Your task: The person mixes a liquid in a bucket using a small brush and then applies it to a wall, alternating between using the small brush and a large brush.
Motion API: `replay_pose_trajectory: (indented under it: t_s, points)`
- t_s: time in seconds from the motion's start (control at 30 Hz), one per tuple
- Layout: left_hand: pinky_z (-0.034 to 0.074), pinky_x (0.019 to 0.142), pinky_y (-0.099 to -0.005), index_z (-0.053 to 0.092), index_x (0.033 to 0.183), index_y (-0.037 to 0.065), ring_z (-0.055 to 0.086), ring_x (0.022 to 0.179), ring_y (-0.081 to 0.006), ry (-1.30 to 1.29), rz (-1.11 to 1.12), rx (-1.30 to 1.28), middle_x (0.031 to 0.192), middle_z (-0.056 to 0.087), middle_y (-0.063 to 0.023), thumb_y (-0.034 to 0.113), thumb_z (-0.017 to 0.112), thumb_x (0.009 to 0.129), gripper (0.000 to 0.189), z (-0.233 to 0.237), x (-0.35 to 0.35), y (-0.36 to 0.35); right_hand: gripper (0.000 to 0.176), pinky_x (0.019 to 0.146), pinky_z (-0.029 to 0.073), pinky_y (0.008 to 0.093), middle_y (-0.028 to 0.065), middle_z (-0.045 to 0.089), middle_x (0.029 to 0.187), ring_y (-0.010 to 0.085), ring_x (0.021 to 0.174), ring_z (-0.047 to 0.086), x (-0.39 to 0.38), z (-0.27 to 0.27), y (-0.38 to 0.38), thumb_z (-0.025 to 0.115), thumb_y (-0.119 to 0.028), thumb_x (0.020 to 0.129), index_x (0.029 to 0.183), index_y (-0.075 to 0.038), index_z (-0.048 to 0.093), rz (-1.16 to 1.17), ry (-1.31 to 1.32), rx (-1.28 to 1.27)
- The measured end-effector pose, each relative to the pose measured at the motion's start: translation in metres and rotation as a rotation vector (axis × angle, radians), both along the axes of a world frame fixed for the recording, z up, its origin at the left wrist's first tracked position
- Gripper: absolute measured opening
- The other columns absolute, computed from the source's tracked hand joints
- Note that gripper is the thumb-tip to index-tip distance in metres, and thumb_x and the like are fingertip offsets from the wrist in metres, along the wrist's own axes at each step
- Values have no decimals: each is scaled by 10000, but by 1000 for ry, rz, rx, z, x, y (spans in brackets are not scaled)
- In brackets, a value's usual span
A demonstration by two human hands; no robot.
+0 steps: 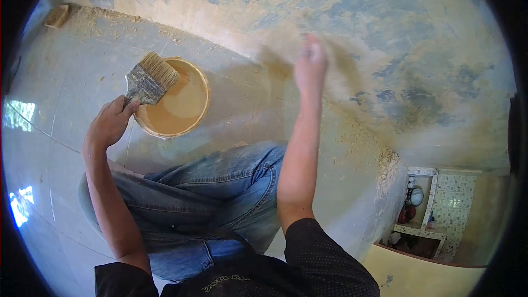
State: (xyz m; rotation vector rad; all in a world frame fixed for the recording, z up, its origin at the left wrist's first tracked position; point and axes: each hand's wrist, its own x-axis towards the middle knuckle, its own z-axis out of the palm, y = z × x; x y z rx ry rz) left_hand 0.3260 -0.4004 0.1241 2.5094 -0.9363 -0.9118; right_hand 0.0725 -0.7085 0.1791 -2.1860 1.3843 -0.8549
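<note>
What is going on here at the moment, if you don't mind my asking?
A person in jeans crouches on a tiled floor beside a patchy, weathered wall. Their left hand grips a wide brush, bristles up, over a bucket of tan liquid that stands on the floor. Their right hand is up against the wall on a tan patch. It is blurred, so I cannot tell if it holds anything. Debris lies along the foot of the wall.

Bucket (204, 85) tan, beige liquid; brush (149, 79) grey ferrule, straw bristles; wall (385, 33) mottled blue-ochre; jeans (220, 192) blue.
</note>
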Motion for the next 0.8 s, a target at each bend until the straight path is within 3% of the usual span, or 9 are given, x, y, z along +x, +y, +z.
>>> replay_pose_trajectory:
  t_s: [0.07, 0.2, 0.27, 0.33, 0.47, 0.53, 0.67, 0.73, 0.8]
  points:
    - [432, 882, -495, 585, 1034, -22, 582, 1022, -429, 1, 3, -1, 1042, 627, -270, 462, 440, 1004, 506, 0, 0, 0, 409, 1024, 446, 423, 186, 603, 1307, 338, 1193, 586, -22, -3, -15, 437, -120, 1002, 1399, -42, 496, -133, -169, -300]
    - [430, 890, -499, 588, 1045, -13, 581, 1046, -430, 11, 5, 7, 1065, 626, -271, 460, 438, 1003, 498, 0, 0, -1, 432, 1031, 439, 430, 186, 582, 1337, 339, 1203, 580, -40, -24, -38, 427, -95, 996, 1424, -50, 469, -313, -237, -176]
    - [430, 892, -500, 588, 1047, -14, 580, 1053, -431, 2, -3, 3, 1068, 626, -272, 455, 441, 1002, 493, -1, 0, 0, 427, 1007, 454, 423, 204, 613, 1286, 330, 1192, 592, -22, -43, -34, 436, -70, 976, 1396, -47, 510, -254, -88, 26]
    - [431, 895, -501, 587, 1049, -14, 580, 1059, -432, -17, -21, -4, 1072, 627, -273, 449, 444, 1002, 487, -3, 1, -1, 395, 970, 472, 425, 223, 663, 1172, 343, 1138, 617, -14, -50, -29, 458, -58, 950, 1324, -47, 583, -66, 169, 41]
    - [430, 903, -504, 588, 1049, -19, 578, 1068, -432, -24, -13, -25, 1075, 626, -279, 430, 452, 1001, 472, 1, -1, 1, 370, 942, 484, 429, 230, 687, 1086, 367, 1072, 635, -1, -47, -25, 481, -56, 918, 1258, -38, 627, -29, 291, 35]
    - [428, 908, -505, 588, 1046, -18, 578, 1069, -430, 6, -1, -2, 1081, 623, -281, 431, 451, 1002, 471, 5, -1, 0, 369, 926, 483, 438, 229, 679, 1104, 388, 1039, 636, -13, -29, -28, 492, -73, 917, 1263, -31, 615, -72, -66, -154]
    - [435, 901, -497, 586, 1031, -21, 581, 1054, -427, -29, 1, 32, 1061, 627, -282, 440, 444, 1003, 483, 8, -4, -2, 345, 913, 490, 430, 226, 684, 1085, 377, 1020, 651, -28, -24, -30, 515, -79, 910, 1227, -8, 630, -233, -182, -295]
    - [436, 900, -497, 585, 1032, -22, 580, 1056, -429, -24, -11, 33, 1062, 628, -282, 442, 441, 1004, 486, 8, -6, -1, 310, 911, 493, 418, 222, 694, 1068, 360, 1031, 659, -34, -61, -51, 525, -90, 919, 1184, 0, 656, -180, -12, 72]
    - [436, 898, -498, 585, 1033, -23, 579, 1059, -430, -34, -24, 18, 1063, 628, -283, 444, 439, 1005, 490, 8, -3, -4, 302, 907, 498, 403, 220, 698, 1072, 349, 1041, 663, -28, -84, -58, 519, -83, 920, 1167, 8, 667, -91, 238, 226]
